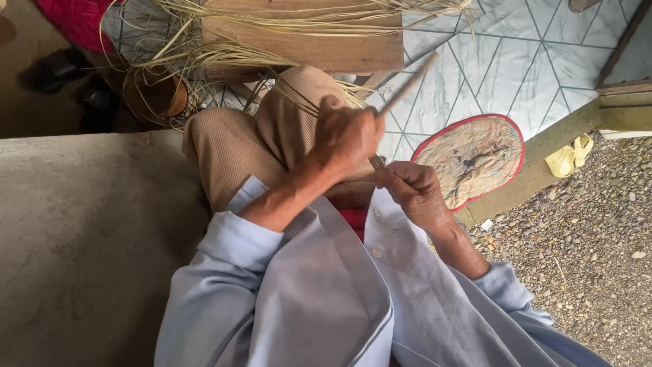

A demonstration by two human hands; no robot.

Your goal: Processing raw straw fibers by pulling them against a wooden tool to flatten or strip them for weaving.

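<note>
My left hand (346, 136) is closed around a thin straw-coloured strip (407, 85) that sticks up and to the right, blurred. Just below it, my right hand (415, 194) pinches the lower end of the strip (377, 162) between fingers and thumb. Both hands hover over my crossed legs in tan trousers (272, 136). Light blue shirt sleeves cover my forearms.
A wooden bench (305, 41) draped with several dried fibre strands (204, 61) stands ahead on a patterned floor (489, 61). An oval red-edged mat (472, 160) lies to the right, gravel (584, 238) beyond it. A concrete slab (81, 231) fills the left.
</note>
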